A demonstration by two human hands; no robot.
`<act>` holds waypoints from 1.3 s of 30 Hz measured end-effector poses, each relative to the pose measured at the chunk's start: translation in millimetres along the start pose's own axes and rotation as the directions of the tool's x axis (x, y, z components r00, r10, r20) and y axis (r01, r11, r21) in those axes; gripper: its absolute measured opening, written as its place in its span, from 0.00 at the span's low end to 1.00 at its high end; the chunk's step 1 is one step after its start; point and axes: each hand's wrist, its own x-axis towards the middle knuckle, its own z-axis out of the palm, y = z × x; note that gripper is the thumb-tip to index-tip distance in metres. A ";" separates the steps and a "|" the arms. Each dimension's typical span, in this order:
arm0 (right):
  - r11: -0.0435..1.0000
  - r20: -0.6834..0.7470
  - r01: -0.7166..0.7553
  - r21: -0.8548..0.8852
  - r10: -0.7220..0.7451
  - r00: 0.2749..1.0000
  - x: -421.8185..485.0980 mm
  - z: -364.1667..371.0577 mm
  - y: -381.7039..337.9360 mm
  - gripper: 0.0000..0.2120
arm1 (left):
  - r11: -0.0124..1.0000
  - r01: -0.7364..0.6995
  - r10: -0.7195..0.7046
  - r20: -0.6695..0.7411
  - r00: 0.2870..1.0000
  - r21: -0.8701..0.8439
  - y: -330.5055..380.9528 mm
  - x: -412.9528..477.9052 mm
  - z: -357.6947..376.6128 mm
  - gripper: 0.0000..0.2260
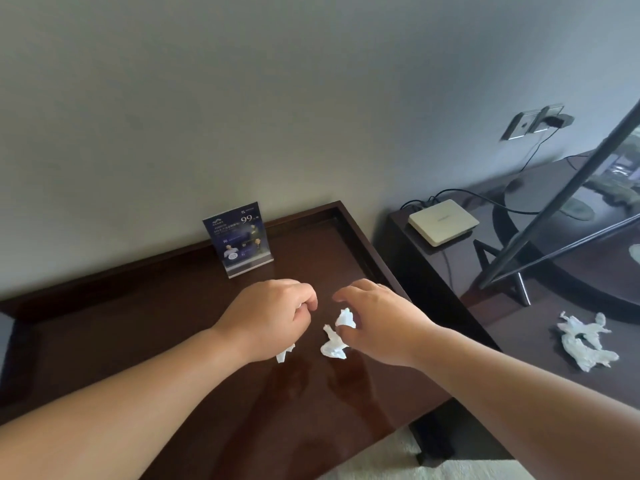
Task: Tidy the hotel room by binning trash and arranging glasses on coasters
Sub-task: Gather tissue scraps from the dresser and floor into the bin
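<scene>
My left hand (273, 315) is curled into a fist round a crumpled white tissue; a scrap of that held tissue (285, 353) pokes out below the palm. My right hand (377, 320) hovers over a second crumpled white tissue (337, 336) on the dark wooden desk (173, 341), fingers bent, thumb and fingertips at the tissue's upper part. Whether they pinch it is unclear. A larger crumpled tissue (585, 341) lies on the lower cabinet to the right. No glasses or coasters are in view.
An acrylic stand with a blue card (237, 239) stands at the desk's back by the wall. On the right cabinet sit a white set-top box (443, 221) with cables and a television on a stand (519, 271). Carpet (398, 462) shows below the desk's front corner.
</scene>
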 end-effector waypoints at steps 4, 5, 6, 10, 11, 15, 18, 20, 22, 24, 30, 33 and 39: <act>1.000 0.068 0.017 0.018 -0.019 0.997 -0.8 18.6 8.6 0.28 | 0.996 0.084 -0.084 0.026 0.996 0.005 -0.1 -4.4 14.4 0.11; 1.000 0.080 0.018 0.019 -0.019 0.997 -0.5 23.4 9.6 0.28 | 0.995 0.099 -0.099 0.034 0.995 0.006 -1.2 -5.2 18.7 0.11; 1.000 0.088 0.017 0.015 -0.019 0.996 0.3 28.0 10.7 0.29 | 0.994 0.112 -0.112 0.043 0.993 0.004 -2.6 -5.6 23.0 0.11; 1.000 0.088 -0.002 -0.017 0.003 0.996 7.1 47.6 18.0 0.33 | 0.990 0.138 -0.135 0.093 0.986 -0.024 -9.5 -5.9 42.8 0.10; 1.000 0.081 -0.010 -0.019 0.012 0.997 9.5 53.1 20.5 0.34 | 0.989 0.141 -0.137 0.105 0.985 -0.034 -11.2 -5.4 48.1 0.10; 0.999 0.058 -0.033 -0.037 0.035 0.998 20.5 74.7 29.2 0.41 | 0.982 0.175 -0.165 0.133 0.977 -0.069 -18.1 -5.3 67.5 0.10; 0.997 0.040 -0.048 -0.054 0.051 0.998 29.2 87.9 32.6 0.41 | 0.977 0.191 -0.175 0.155 0.972 -0.093 -22.5 -7.6 77.6 0.10; 0.996 0.049 -0.073 -0.043 0.075 0.996 33.5 94.8 34.5 0.39 | 0.974 0.204 -0.186 0.163 0.969 -0.100 -26.1 -8.5 81.9 0.11; 0.993 0.053 -0.100 -0.056 0.102 0.993 35.7 99.0 35.8 0.33 | 0.970 0.220 -0.201 0.168 0.965 -0.102 -30.7 -8.7 84.6 0.11; 0.992 0.035 -0.091 -0.091 0.095 0.995 36.8 101.0 35.6 0.25 | 0.967 0.234 -0.213 0.177 0.961 -0.104 -35.1 -9.1 86.5 0.10; 0.994 0.086 -0.111 -0.020 0.112 0.990 35.7 97.6 31.0 0.10 | 0.965 0.244 -0.222 0.205 0.953 -0.092 -42.3 -5.8 85.8 0.10; 0.989 0.119 -0.150 0.012 0.148 0.982 33.1 91.9 28.4 0.15 | 0.971 0.223 -0.200 0.215 0.956 -0.090 -40.0 -1.1 81.5 0.10; 0.987 0.070 -0.147 0.061 0.143 0.987 20.7 61.8 20.6 0.16 | 0.986 0.146 -0.125 0.216 0.968 -0.085 -28.6 9.5 63.1 0.09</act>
